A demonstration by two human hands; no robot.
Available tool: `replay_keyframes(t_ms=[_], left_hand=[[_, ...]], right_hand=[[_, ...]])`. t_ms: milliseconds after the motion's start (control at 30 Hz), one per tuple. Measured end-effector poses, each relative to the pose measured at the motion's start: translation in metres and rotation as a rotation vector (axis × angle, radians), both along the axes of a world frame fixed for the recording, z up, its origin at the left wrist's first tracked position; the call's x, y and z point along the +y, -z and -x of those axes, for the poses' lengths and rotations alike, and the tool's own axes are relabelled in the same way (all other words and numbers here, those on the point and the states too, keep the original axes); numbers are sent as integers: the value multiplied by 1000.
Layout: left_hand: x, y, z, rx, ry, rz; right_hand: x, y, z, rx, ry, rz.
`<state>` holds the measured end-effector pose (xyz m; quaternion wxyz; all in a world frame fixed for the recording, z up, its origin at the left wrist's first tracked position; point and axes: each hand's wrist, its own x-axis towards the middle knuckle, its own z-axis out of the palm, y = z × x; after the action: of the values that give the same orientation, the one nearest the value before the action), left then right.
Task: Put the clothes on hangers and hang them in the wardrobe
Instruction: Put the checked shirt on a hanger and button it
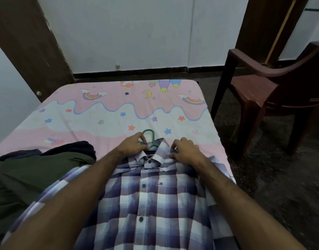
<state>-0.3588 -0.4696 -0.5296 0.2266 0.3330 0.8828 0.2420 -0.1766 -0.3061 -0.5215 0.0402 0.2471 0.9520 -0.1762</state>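
Note:
A blue and white checked shirt (pixel 151 204) lies flat and buttoned on the bed, collar pointing away from me. A green hanger (pixel 149 135) sits inside it, with only its hook showing beyond the collar. My left hand (pixel 133 145) pinches the left side of the collar right beside the hook. My right hand (pixel 185 150) grips the right side of the collar and shoulder fabric with curled fingers.
The bed has a pink and white sheet (pixel 110 112) printed with rainbows and stars. A pile of dark green and navy clothes (pixel 37 168) lies to the left of the shirt. A brown plastic chair (pixel 272 94) stands on the floor at the right. A dark wooden door frame (pixel 28 42) rises behind left.

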Motion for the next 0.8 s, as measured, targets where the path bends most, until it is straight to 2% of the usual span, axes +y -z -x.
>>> replay_keyframes(t_ms=[100,167,233,333,400,467,633,700,800], left_hand=[[-16,-24,-19,107,101,-46],[-30,-55,-31,282,185,-48],[-41,-102,-38,477,172,-111],[-52,-195,-46,635,68,-394],[-61,-265,-56,654,66,-607],[-76,-333,-74,643,85,-709],[-117,-466,-129,846,166,-743],[-134,-510,-151,942,148,-796],[-165,-567,-179,1048,90,-901]], right_hand=[[2,-14,-7,105,25,136],[-1,-38,-14,225,5,150],[-6,-75,-19,373,-10,126],[-16,-166,-27,617,-4,107],[-24,-238,-39,762,26,75],[-32,-304,-56,845,76,48],[-59,-433,-113,933,70,-82],[-63,-479,-145,964,-3,-10],[-64,-521,-203,830,-172,129]])
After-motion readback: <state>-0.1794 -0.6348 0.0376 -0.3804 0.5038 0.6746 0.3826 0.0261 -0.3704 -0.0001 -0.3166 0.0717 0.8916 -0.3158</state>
